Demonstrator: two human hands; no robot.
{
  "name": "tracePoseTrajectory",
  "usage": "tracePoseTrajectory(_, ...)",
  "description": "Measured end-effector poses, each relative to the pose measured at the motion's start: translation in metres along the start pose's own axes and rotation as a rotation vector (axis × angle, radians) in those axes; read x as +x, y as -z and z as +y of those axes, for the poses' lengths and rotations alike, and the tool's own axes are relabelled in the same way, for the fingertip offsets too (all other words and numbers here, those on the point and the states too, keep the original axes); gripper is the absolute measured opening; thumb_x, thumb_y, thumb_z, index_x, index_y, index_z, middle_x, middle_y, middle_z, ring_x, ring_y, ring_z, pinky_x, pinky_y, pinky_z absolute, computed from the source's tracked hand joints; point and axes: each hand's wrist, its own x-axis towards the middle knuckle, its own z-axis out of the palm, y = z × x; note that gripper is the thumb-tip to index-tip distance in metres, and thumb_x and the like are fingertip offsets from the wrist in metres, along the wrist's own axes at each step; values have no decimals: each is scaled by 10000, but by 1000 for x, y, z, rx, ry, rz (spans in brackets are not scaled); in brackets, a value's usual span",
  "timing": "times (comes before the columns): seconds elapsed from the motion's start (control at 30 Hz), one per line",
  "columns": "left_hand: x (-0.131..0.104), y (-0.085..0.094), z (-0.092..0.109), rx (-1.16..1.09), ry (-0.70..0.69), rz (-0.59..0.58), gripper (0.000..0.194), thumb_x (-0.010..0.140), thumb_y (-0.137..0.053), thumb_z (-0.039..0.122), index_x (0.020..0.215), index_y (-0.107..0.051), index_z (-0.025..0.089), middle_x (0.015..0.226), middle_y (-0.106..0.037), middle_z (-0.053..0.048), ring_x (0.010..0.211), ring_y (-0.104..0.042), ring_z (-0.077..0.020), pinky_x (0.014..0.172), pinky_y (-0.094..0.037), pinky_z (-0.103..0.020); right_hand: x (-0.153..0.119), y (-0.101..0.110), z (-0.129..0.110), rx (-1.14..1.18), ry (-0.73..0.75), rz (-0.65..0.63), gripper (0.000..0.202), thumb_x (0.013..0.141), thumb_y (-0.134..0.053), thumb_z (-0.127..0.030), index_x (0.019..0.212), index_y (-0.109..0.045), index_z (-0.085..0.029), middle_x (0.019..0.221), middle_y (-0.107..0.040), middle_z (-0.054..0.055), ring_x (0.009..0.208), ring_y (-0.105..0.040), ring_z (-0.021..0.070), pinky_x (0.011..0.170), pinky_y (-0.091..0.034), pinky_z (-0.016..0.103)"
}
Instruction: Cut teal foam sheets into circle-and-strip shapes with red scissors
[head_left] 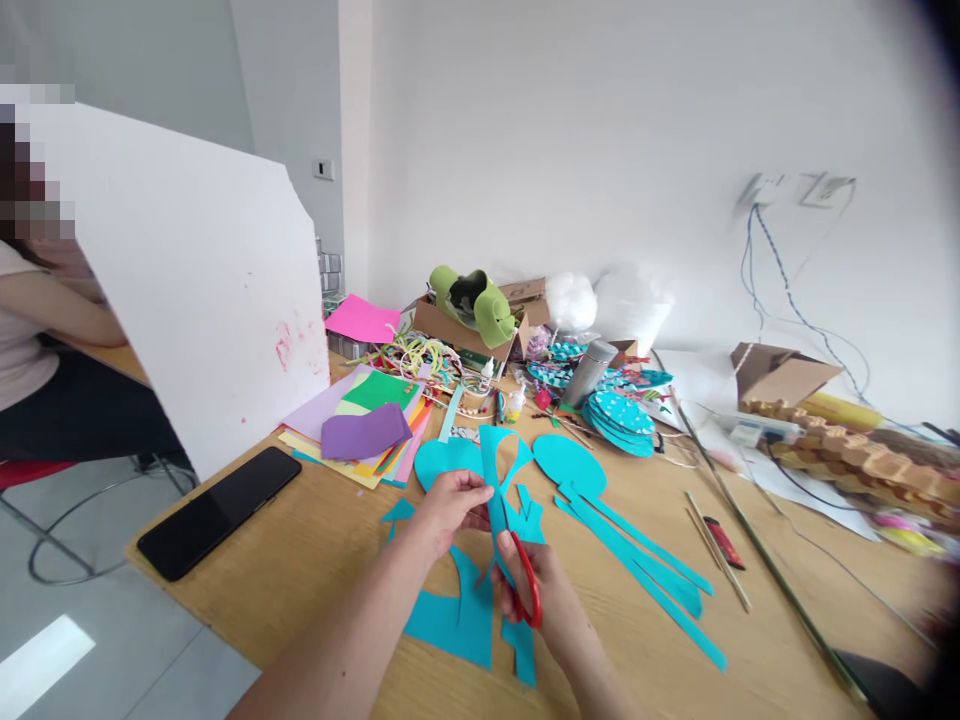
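Observation:
My left hand point(448, 508) pinches a turquoise piece of paper or felt point(492, 462) between thumb and fingers, holding it raised above the table. A curved opening shows in its upper part. Red-handled scissors point(535, 590) are gripped in my right hand point(555, 588), close against the lower part of that piece; their blades are mostly hidden. Under and around my hands lie turquoise offcuts point(450, 625). Just behind my left hand is a rounded turquoise shape point(435, 460). A turquoise oval point(570, 463) and several long turquoise strips point(645, 570) lie to the right.
A black phone point(219, 512) lies at the table's left edge, near coloured sheets point(367, 432). A white board point(217, 270) stands between me and a seated person point(52, 310). Behind are a green cap point(472, 300) and metal cylinder point(589, 372). A long stick point(757, 530) crosses the right side.

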Motion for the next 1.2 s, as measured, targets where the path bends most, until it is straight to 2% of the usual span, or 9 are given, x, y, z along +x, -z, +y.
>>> tracePoseTrajectory(0.67,-2,-3,-2,4,74,-41,470,443,-848,431,656,-535,152,583,-596,14,543,-581,-136,616,-484,-319,-10,-1,-10,53,33,18,669,737,-393,-810,568,-522,-176,408,-519,28,328,-440,93,376,-355,232)
tracePoseTrajectory(1.0,-2,-4,-2,8,84,-41,474,450,-846,434,667,-535,150,581,-609,11,539,-580,-130,599,-483,-302,-9,1,-9,62,22,25,673,691,-433,-832,562,-518,-177,381,-504,16,313,-427,96,361,-346,231)
tracePoseTrajectory(1.2,-1,-2,-2,-1,72,-27,451,514,-813,468,702,-552,152,595,-621,2,546,-587,-132,557,-465,-274,-5,0,-2,39,-1,22,700,657,-420,-862,557,-521,-177,361,-502,17,292,-426,102,338,-323,229)
